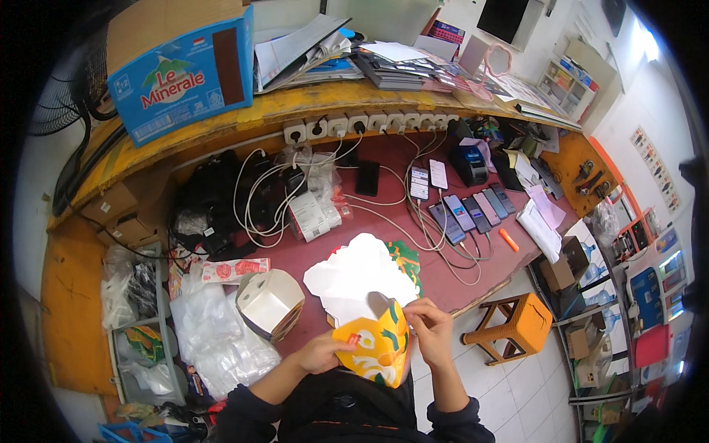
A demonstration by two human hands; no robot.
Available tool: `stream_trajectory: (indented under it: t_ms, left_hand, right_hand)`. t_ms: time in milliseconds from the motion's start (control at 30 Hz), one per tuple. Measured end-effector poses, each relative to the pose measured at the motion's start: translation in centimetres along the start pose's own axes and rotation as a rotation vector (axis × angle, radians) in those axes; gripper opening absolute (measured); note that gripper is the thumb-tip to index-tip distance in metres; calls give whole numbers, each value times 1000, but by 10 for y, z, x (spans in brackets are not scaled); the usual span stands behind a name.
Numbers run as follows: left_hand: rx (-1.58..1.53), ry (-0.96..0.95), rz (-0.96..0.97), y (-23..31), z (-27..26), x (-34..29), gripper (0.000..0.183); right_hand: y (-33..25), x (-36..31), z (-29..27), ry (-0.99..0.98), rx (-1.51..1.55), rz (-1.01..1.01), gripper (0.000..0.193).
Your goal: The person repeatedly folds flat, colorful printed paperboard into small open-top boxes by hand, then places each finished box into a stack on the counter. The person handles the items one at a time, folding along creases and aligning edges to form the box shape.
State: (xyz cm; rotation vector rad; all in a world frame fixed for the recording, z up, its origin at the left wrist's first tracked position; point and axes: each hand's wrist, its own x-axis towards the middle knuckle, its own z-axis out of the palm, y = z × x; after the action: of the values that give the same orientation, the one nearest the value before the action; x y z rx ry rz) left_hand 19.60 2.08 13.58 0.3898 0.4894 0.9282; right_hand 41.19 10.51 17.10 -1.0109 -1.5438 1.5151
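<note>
A yellow paper food box (374,345) with white, green and orange patterns is partly folded, held up close in front of my body. My left hand (321,354) grips its left side, thumb on the printed face. My right hand (430,328) has its fingers pinched at the box's upper right edge. Just beyond lies a stack of flat box blanks (362,273), white side up, with a green and orange printed one showing at its right. To the left, a folded open box (269,304) with a pale inside leans on its side by clear plastic bags (218,336).
Several phones (460,212) with charging cables (399,221) lie at the right of the red tabletop. A row of sockets (337,125) runs under the yellow shelf, which bears a blue carton (179,85). An orange stool (509,325) stands at the right; a grey crate (170,347) sits left.
</note>
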Motion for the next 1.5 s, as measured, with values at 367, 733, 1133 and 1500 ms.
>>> stream_trajectory:
  t_ms: [367,733,1133,1500]
  left_hand:
    - [-4,5,2,1,2,7,46]
    - [-75,53,-43,-1,3,-1,45]
    - [-76,226,209,2,3,22,40]
    - [2393,36,933,1,39,45,26]
  right_hand:
    - [-1,-5,9,-79,208,-161,22]
    - [-13,4,-10,-252,-381,-816,38]
    - [24,-18,4,-94,-710,-810,54]
    - [29,29,-3,-70,-376,50,37]
